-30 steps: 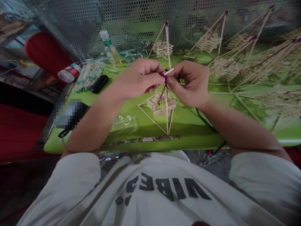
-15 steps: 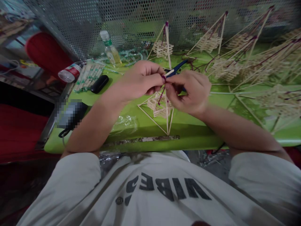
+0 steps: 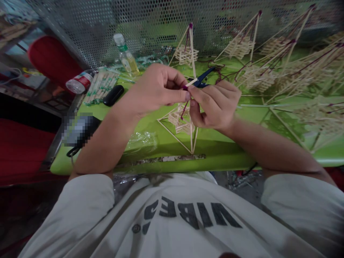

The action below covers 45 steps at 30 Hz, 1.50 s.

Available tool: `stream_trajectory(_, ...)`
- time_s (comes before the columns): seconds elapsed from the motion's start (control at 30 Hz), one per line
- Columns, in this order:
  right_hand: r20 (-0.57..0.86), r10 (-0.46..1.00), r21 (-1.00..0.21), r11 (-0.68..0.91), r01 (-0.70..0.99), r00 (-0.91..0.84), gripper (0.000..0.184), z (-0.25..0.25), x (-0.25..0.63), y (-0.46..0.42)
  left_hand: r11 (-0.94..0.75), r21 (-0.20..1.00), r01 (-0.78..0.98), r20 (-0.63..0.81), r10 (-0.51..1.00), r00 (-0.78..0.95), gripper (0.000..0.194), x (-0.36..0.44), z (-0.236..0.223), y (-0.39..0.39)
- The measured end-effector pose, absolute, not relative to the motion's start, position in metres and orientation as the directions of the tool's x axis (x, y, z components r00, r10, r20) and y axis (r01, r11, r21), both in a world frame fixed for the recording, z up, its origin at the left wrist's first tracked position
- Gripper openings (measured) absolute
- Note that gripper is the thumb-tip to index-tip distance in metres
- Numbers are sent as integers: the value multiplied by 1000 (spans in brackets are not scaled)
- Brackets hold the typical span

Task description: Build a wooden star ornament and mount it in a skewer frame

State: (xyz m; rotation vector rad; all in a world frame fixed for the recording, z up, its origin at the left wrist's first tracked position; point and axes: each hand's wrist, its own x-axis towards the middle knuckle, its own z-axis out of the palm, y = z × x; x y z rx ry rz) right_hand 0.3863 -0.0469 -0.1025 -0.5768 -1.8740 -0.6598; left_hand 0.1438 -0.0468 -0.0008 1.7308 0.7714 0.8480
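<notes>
A small pyramid frame of thin wooden sticks (image 3: 176, 137) stands on the green table, with a woven stick piece (image 3: 177, 120) inside it. Purple string (image 3: 184, 110) hangs down from its top, where both hands meet. My left hand (image 3: 158, 89) pinches the tied stick ends, thumb and forefinger closed round the purple binding. Against that thumb, my right hand (image 3: 216, 102) has its thumb and forefinger closed at the string; the exact strand is hidden. Just behind the fingers lies a dark blue-handled cutting tool (image 3: 205, 76), partly covered.
Several similar stick pyramids (image 3: 239, 46) crowd the back and right. At the left are a bottle of yellowish liquid (image 3: 127, 59), stick bundles (image 3: 99, 87), a black case (image 3: 113, 95) and a phone-like device (image 3: 80, 130). A perforated metal panel (image 3: 150, 21) borders the back.
My right fingers have shifted slightly at the knot, the forefinger now straighter against my left thumb. My left thumb has come a little lower. The pyramid frame stays in place.
</notes>
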Motion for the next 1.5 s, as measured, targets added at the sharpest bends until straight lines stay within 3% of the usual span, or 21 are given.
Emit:
stream_trajectory(0.13,915,260,-25,800,599,-309,34,-97,381,-52,-348,915,203,205,836,509,1,143,-3,-46)
stream_trajectory(0.27,943,292,-190,865,464,-158,27,-88,369,-57,-449,852,268,269,816,511,8,144,-6,-47)
stream_trajectory(0.53,950,298,-215,846,488,-99,20,-83,363,-61,-562,696,447,425,824,374,9,148,-12,-58)
stream_trajectory(0.77,946,302,-211,852,480,-119,37,-84,366,-60,-636,571,520,526,769,364,9,150,-8,-70)
stream_trajectory(0.9,896,431,-348,827,441,-101,50,-85,365,-58,-706,511,490,604,701,379,13,149,-14,-74)
stream_trajectory(1.03,845,534,-496,772,397,18,61,-90,364,-50,-676,562,477,594,731,337,9,148,-23,-73)
stream_trajectory(1.2,737,675,-601,683,415,-42,62,-91,371,-51,-622,625,472,535,781,322,8,149,-22,-75)
stream_trajectory(1.33,727,682,-617,698,364,-75,57,-87,374,-57,-663,594,457,560,748,357,11,148,-18,-74)
stream_trajectory(1.5,747,645,-586,754,297,-163,66,-79,368,-60,-685,616,389,571,729,378,12,145,-18,-70)
